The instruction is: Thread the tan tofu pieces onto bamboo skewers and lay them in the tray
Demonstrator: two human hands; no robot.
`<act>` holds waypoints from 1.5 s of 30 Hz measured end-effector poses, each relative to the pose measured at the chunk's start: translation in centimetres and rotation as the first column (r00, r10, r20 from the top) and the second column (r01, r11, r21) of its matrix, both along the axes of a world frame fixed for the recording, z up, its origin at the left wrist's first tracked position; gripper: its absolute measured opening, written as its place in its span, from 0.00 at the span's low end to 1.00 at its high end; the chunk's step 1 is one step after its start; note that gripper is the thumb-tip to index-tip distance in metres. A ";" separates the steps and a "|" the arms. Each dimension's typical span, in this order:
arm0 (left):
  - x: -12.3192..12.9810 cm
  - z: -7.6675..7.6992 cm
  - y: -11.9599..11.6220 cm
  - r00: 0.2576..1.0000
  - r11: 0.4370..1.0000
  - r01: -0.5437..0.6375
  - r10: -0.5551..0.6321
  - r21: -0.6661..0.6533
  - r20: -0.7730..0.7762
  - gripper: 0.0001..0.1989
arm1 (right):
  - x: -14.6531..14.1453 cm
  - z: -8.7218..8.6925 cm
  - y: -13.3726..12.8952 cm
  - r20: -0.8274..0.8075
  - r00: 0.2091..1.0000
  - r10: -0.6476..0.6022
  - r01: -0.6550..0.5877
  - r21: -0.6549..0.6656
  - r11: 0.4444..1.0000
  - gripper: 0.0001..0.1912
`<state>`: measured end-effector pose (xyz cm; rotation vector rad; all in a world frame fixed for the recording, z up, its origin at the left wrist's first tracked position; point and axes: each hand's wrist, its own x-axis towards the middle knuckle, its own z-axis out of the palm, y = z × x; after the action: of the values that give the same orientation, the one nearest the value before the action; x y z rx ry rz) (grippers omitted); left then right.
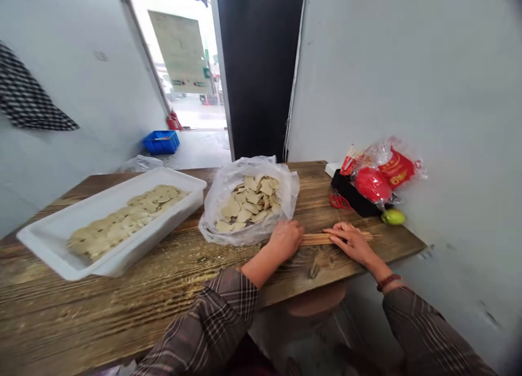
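Observation:
A bundle of thin wooden sticks lies on the wooden table near its right front edge. My left hand is closed around the left end of the bundle, beside the plastic bag. Over the right part of the sticks rests my right hand, its thumb and index finger apart and its palm side hidden. Just behind my left hand, an open clear plastic bag holds many pale flat slices. On the left stands a long white tray with overlapping round pale slices in it.
At the table's back right is a black box with red plastic-wrapped packages. Red scissors and a green fruit are beside it. A blue crate stands on the floor by the doorway. A wall borders the right side.

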<state>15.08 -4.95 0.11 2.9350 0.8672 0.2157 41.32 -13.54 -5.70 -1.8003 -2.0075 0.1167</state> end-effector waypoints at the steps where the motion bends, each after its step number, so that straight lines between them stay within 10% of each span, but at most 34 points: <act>1: 0.1 -0.2 0.0 1.000 1.000 -0.004 0.005 0.021 -0.013 0.15 | 0.1 -0.2 0.1 -0.017 1.000 0.010 -0.009 0.010 1.000 0.18; 15: -1.4 -1.1 0.2 0.999 0.979 0.034 -0.041 0.201 0.029 0.12 | 1.0 -1.5 0.2 -0.094 0.995 0.017 -0.012 0.049 0.999 0.16; 33: -0.2 -2.6 -0.8 1.000 0.996 0.006 -0.006 0.090 0.001 0.13 | 1.5 -1.8 0.4 -0.096 0.995 0.014 -0.015 -0.015 1.000 0.22; 41: -2.7 -0.9 0.1 0.998 0.983 0.060 -0.057 0.172 -0.025 0.13 | 1.2 -1.9 0.3 -0.044 0.999 0.007 -0.005 0.047 0.999 0.21; 45: -6.1 0.2 1.0 0.995 0.993 -0.094 0.092 0.074 0.028 0.13 | 1.5 -2.1 0.4 -0.012 1.000 0.021 -0.020 0.059 0.998 0.21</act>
<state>9.01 -3.96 0.33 2.9563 1.0153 0.2959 42.81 -13.17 -7.82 -1.7386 -2.0004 0.0735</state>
